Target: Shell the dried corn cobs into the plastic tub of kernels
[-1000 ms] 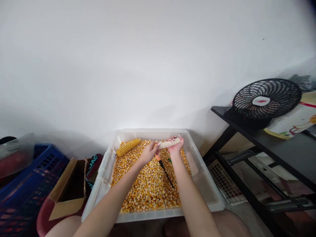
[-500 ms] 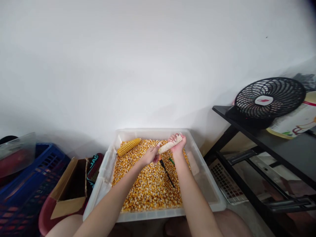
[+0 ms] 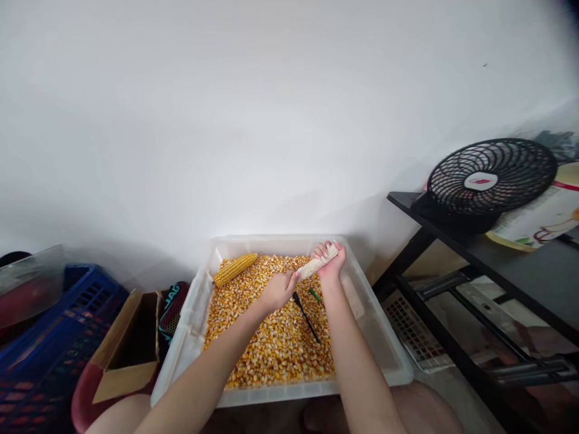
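Head view: both hands grip the bare cob [image 3: 315,265], left hand [image 3: 279,290] low, right hand [image 3: 332,263] high; its long axis slants up-right over the kernel tub [image 3: 190,337].

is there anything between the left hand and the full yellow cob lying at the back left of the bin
Nothing visible. Only loose kernels lie between the left hand and the yellow cob. The stripped cob and the black tool lie to its right, off that path.
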A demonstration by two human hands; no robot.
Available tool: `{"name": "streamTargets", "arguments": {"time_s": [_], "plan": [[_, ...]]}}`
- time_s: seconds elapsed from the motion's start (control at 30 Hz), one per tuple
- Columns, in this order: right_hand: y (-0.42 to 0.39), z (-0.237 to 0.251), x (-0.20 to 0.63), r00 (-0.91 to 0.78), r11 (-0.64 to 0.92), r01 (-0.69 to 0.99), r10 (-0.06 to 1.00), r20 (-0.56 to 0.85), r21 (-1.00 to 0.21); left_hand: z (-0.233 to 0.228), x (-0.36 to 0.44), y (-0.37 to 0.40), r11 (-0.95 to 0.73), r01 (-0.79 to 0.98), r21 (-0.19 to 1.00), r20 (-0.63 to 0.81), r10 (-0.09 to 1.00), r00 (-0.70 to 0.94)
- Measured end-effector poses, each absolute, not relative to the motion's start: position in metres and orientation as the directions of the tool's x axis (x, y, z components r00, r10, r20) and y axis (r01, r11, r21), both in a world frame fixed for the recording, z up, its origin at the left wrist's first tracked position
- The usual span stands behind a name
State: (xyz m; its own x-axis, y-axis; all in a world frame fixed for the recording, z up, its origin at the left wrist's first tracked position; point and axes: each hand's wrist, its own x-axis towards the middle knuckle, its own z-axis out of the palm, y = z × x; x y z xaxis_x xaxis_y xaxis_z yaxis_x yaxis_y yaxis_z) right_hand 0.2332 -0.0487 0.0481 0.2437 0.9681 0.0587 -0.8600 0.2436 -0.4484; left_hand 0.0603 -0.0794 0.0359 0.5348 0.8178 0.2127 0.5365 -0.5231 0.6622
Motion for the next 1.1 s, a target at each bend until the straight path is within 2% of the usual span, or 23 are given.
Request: {"name": "streamTargets", "arguments": {"time_s": [0.1, 0.23, 0.33, 0.4, 0.47, 0.53, 0.7, 0.8, 0.87, 1.0, 1.1], "plan": [[-0.05, 0.05, 0.234, 0.224, 0.24, -0.862, 0.97, 0.09, -0.445, 0.032, 0.063, -0.081, -0.521, 0.542, 0.66, 0.233, 0.827, 0.512], [-0.052, 0.052, 0.236, 0.201, 0.243, -0.871, 0.969, 0.141, -0.426, 0.031, 0.069, -0.084, -0.447, 0.504, 0.739, 0.213, 0.865, 0.454], [-0.054, 0.055, 0.24, 0.2, 0.259, -0.875, 0.963, 0.181, -0.408, 0.034, 0.073, -0.086, -0.31, 0.409, 0.858, 0.109, 0.889, 0.445], [-0.056, 0.057, 0.243, 0.194, 0.264, -0.88, 0.958, 0.21, -0.395, 0.038, 0.073, -0.086, -0.167, 0.291, 0.942, -0.003, 0.864, 0.504], [-0.057, 0.058, 0.247, 0.189, 0.266, -0.882, 0.956, 0.226, -0.389, 0.041, 0.072, -0.085, -0.015, 0.188, 0.982, -0.097, 0.814, 0.572], [-0.057, 0.058, 0.249, 0.193, 0.27, -0.879, 0.955, 0.226, -0.393, 0.045, 0.07, -0.082, 0.056, 0.147, 0.988, -0.136, 0.772, 0.621], [-0.056, 0.052, 0.251, 0.174, 0.249, -0.881, 0.961, 0.213, -0.402, 0.052, 0.066, -0.082, -0.142, 0.173, 0.975, -0.01, 0.745, 0.667], [-0.056, 0.049, 0.251, 0.148, 0.231, -0.885, 0.963, 0.227, -0.404, 0.05, 0.067, -0.086, -0.186, 0.212, 0.959, -0.01, 0.728, 0.686], [-0.056, 0.048, 0.252, 0.134, 0.226, -0.885, 0.961, 0.242, -0.408, 0.047, 0.069, -0.089, -0.237, 0.254, 0.938, 0.008, 0.745, 0.667], [-0.058, 0.051, 0.253, 0.113, 0.216, -0.882, 0.959, 0.258, -0.419, 0.04, 0.075, -0.093, -0.379, 0.309, 0.872, 0.131, 0.789, 0.6], [-0.059, 0.054, 0.254, 0.123, 0.22, -0.869, 0.964, 0.238, -0.442, 0.031, 0.08, -0.095, -0.357, 0.318, 0.878, 0.135, 0.823, 0.552]]}}
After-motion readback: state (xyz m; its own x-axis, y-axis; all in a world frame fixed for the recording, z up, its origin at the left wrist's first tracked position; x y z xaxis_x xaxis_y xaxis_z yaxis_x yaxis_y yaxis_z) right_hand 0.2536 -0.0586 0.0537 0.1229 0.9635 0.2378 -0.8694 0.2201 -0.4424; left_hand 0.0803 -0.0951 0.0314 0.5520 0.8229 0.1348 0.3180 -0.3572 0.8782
